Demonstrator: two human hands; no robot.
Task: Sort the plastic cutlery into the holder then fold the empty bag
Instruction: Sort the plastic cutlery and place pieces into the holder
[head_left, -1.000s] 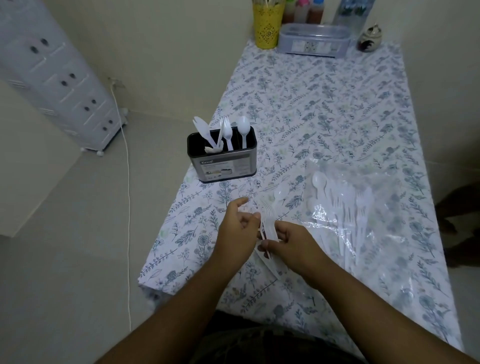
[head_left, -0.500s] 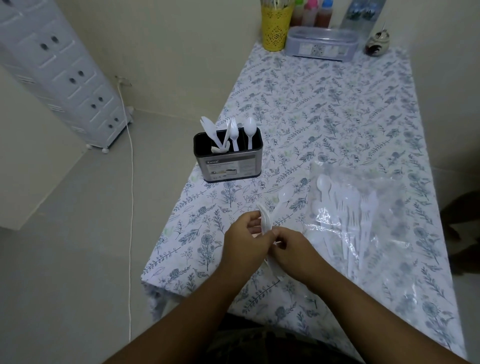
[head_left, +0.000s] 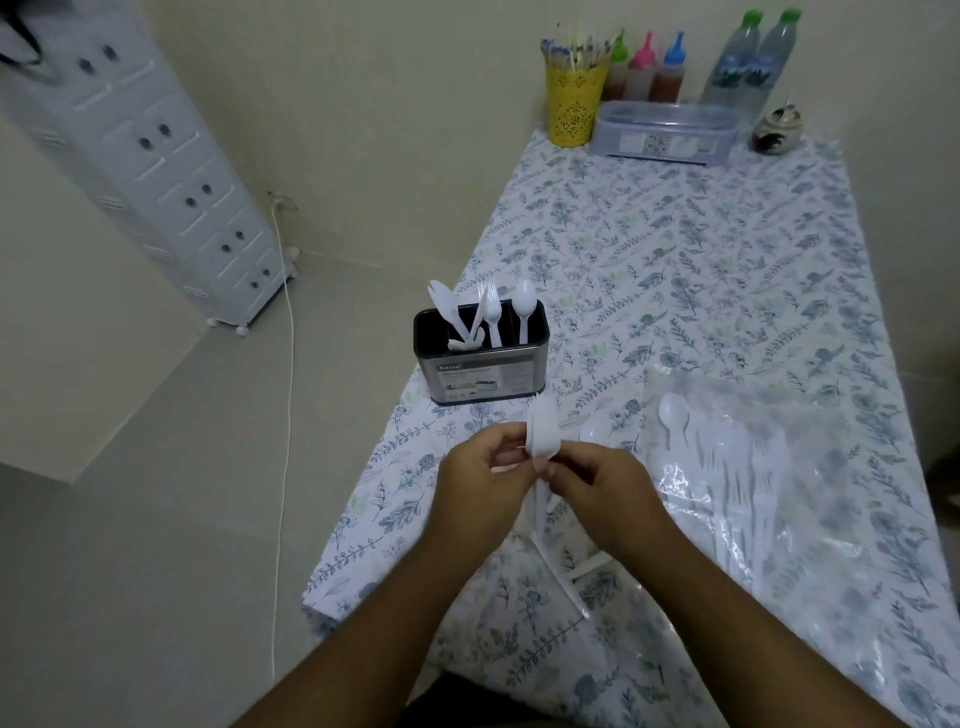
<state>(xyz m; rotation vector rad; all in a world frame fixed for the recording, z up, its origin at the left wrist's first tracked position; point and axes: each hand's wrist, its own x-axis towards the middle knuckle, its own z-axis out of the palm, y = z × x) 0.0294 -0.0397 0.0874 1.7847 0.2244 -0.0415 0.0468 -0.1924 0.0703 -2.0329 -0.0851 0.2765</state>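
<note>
A black and silver cutlery holder (head_left: 480, 376) stands near the table's left edge with white plastic spoons and forks upright in it. My left hand (head_left: 480, 480) and my right hand (head_left: 602, 488) meet just in front of it, both pinching a small stack of white plastic spoons (head_left: 543, 434), bowls up. A clear plastic bag (head_left: 769, 467) lies flat to the right with several white spoons and forks inside. One loose spoon (head_left: 589, 434) and a few loose white pieces lie on the cloth by my hands.
The table (head_left: 675, 249) has a floral cloth. At its far end stand a yellow cup of sticks (head_left: 574, 93), sauce bottles, two water bottles, a lidded box (head_left: 665, 132) and a small jar. A white drawer tower (head_left: 150, 171) and cable are on the floor at left.
My hands have drawn closer together and lifted the stack of spoons, turning it more upright. The camera has tilted up, showing more of the table's far end.
</note>
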